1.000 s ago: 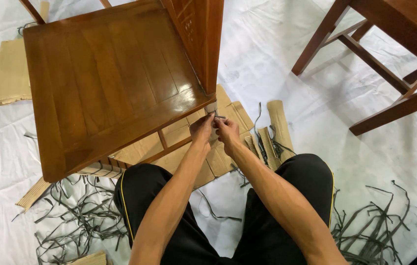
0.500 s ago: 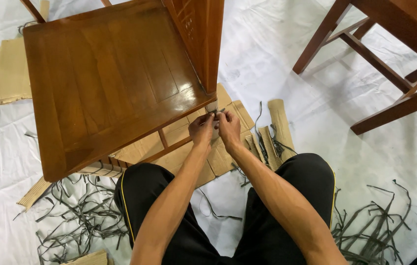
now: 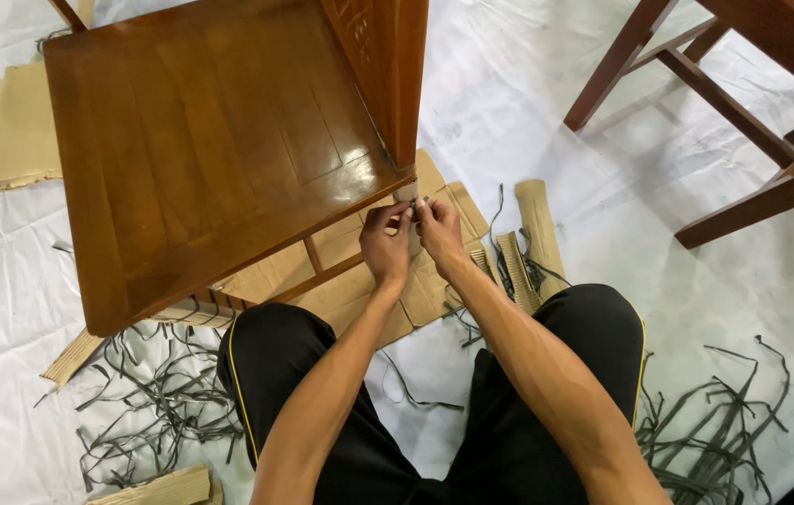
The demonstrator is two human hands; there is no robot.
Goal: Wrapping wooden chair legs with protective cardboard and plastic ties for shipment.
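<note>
wooden chair (image 3: 210, 159): brown, glossy seat, standing on the floor at far left of centre, its back rising at the right edge of the seat.
chair leg (image 3: 407, 194): near-right corner of the chair, wrapped in pale material just under the seat; both hands meet here.
left hand (image 3: 386, 248): fingers curled, fingertips pinching at the wrapping on the leg.
right hand (image 3: 438, 231): just beside the left, touching it, fingertips pinched on the same spot; what exactly is gripped is too small to tell.
cardboard sheets (image 3: 359, 271): flattened, lying under and near the chair; another piece (image 3: 18, 131) at far left.
cardboard strips (image 3: 528, 243): corrugated, right of the hands.
dark straps (image 3: 154, 393): loose tangle on the floor at near left; another heap (image 3: 715, 421) at near right.
white floor sheet (image 3: 528, 103): covers the floor.
second piece of furniture (image 3: 743, 103): dark wooden legs and rails, far right.
</note>
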